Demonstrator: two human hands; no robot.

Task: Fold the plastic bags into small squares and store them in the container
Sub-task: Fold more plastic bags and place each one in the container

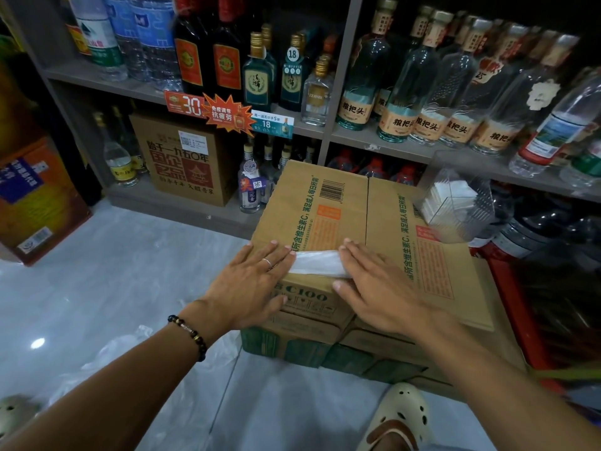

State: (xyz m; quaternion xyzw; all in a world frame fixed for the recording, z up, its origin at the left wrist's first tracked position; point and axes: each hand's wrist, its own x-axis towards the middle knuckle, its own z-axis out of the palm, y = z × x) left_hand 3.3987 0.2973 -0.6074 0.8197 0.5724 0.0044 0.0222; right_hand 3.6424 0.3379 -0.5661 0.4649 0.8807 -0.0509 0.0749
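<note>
- The plastic bag point(317, 264) lay as a narrow white strip on top of the cardboard box point(325, 206), near its front edge, stretched between the two hands.
- The left hand point(250, 275) lay flat with fingers spread, its fingertips pressing the strip's left end against the box.
- The right hand point(370, 278) was also flat with fingers straight, covering the strip's right end; its thumb sat at the strip's near edge.
- Neither hand pinched anything; both pressed down with straight fingers.
- The step in hand looked like smoothing and flattening a bag already folded lengthwise, before folding it down to a small square.
- The clear container point(455, 203) stood at the box's far right corner, with what seemed to be white folded bags already inside.
- The next move would likely call for lifting one end and folding it over while the other hand kept the strip pinned, as thin film slips and springs open.
- More crumpled plastic point(130, 349) lay on the floor point(130, 255) by the left arm, seemingly bags still unfolded.
</note>
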